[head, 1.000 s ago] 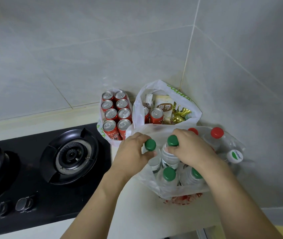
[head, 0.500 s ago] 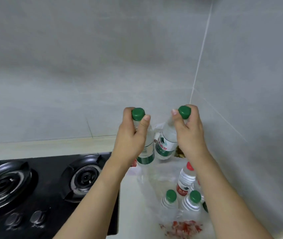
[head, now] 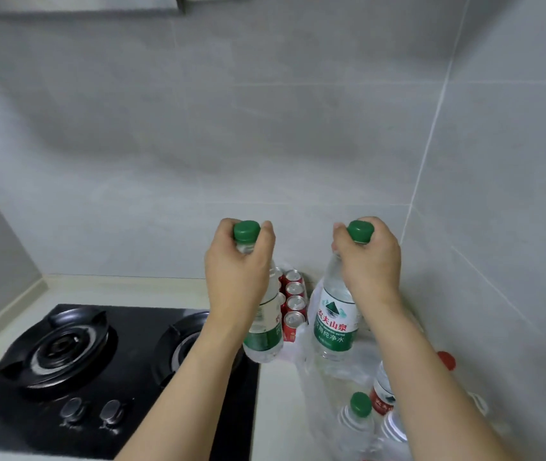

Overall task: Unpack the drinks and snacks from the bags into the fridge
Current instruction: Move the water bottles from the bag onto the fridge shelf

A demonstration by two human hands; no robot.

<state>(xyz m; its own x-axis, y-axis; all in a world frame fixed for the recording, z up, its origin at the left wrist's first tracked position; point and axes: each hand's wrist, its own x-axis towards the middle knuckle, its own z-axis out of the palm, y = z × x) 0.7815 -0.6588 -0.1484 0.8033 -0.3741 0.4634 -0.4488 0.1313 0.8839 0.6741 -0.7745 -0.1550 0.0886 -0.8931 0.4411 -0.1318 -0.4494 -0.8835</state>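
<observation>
Green-capped bottles hang gripped by the neck, left bottle in left hand, right bottle in right hand.

Soft even light, slight blur, wide-angle edge distortion.

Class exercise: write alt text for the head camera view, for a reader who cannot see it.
A person's left hand and right hand each hold a green-capped water bottle by the neck, left bottle and right bottle, above a counter. Below are red cans, bagged bottles and a black gas hob.
</observation>
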